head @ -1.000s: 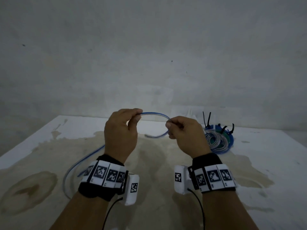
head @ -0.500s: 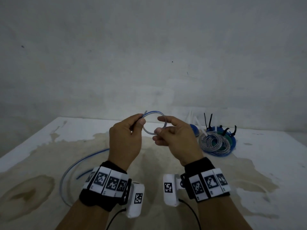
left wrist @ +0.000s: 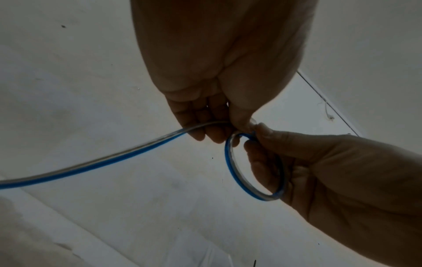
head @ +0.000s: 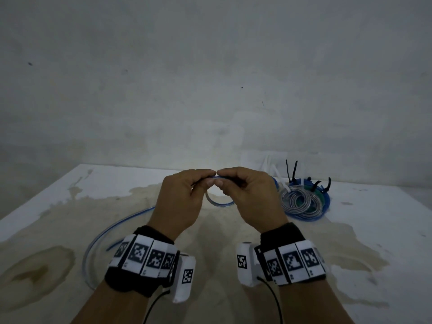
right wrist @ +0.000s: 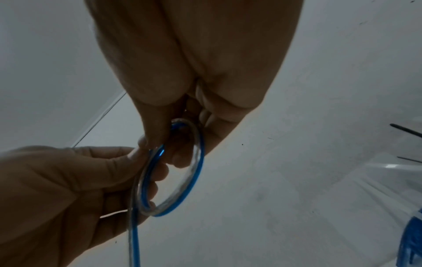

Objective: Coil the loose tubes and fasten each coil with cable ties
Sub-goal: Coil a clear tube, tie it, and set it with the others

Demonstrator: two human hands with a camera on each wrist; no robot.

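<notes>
Head view: both hands raised above the table (head: 374, 230), thumbs and forefingers meeting at centre. Left hand (head: 180, 202) and right hand (head: 247, 199) each pinch the top of a small loop of clear tube with a blue stripe (head: 219, 203); the loop hangs below the fingertips, off the surface. The rest of the tube runs from the left hand down to the near left and curves across the stained table. Far right on the table: a pile of finished coils (head: 304, 202), black cable ties (head: 292, 171) standing up from it. Left wrist view: left hand (left wrist: 219, 72) has its grip closed on the tube (left wrist: 91, 164), thumb pressed to fingers at the loop's crossing; the free length trails out left. Right hand (left wrist: 342, 171) holds the loop from the right, fingers passing through the ring. Right wrist view: right hand (right wrist: 194, 63) has its grip pinching the loop (right wrist: 196, 162) at its top; left hand (right wrist: 57, 189) holds the near side, where the tube seems doubled, though blur makes the turn count uncertain. Blue coil edge at the far right border (right wrist: 411, 240).
</notes>
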